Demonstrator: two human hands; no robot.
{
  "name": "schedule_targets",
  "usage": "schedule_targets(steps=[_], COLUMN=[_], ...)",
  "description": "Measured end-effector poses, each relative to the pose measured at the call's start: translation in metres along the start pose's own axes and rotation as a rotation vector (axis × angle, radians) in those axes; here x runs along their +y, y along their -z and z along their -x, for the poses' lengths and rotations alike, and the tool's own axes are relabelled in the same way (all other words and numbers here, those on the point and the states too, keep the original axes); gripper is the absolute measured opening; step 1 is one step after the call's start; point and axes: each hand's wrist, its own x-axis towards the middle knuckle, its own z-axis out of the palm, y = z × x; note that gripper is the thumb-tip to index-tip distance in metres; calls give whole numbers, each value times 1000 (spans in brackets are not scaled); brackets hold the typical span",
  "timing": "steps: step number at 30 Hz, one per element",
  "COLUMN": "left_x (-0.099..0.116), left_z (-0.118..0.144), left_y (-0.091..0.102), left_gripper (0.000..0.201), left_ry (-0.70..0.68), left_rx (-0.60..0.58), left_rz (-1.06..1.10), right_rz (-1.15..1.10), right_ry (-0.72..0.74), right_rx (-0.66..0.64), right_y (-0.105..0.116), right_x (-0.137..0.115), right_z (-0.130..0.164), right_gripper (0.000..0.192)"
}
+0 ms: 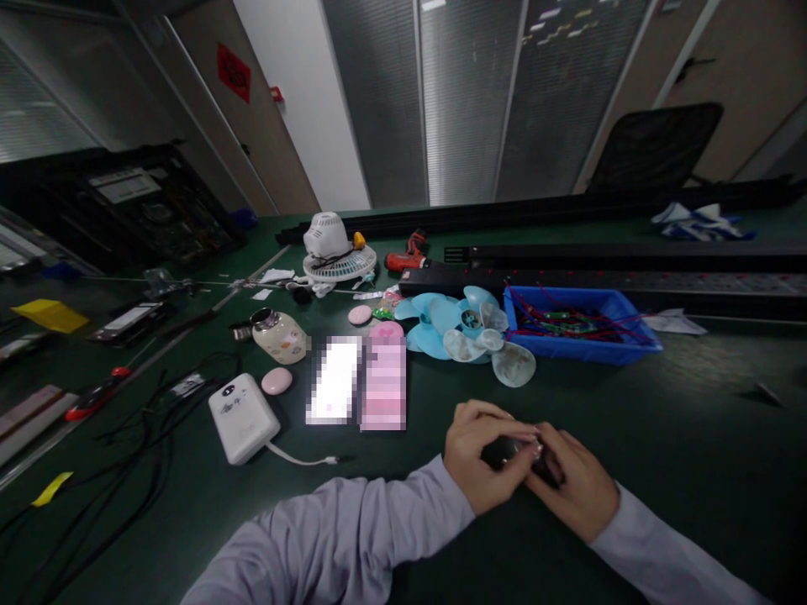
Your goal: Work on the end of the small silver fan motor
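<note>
While both hands are cupping a small dark part | left hand and right hand fingers are pinching its ends | looking light, rigid, possibly fiddly.

Workshop: green bench, drill, fan parts.

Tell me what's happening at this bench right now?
A person in light sleeves holds a small dark part between both hands, left hand and right hand, low over the green table. What the part is cannot be told. Just beyond the hands lie loose pale blue fan blades and a blue bin of red wires. A white power bank sits to the left, a white fan housing farther back.
</note>
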Motion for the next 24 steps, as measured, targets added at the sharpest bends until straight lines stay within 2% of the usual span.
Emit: schedule_targets(steps=[6,11,17,24], left_x=[-3,-8,-11,-12], left_z=[-7,0,8,9], left_y=[1,-3,-8,-8], left_gripper=[11,22,36,35], left_ry=[4,-38,-88,-106], left_rx=[2,80,137,135], left_rz=[68,66,80,73], right_rz=[-25,-73,-72,-47], right_ry=[-26,-53,-91,-116], right_rx=[-7,-33,-46,-50], right_y=[1,2,1,1], right_x=[-2,-3,-2,-3], right_z=[-1,-1,0,1], right_gripper=[13,20,15,11])
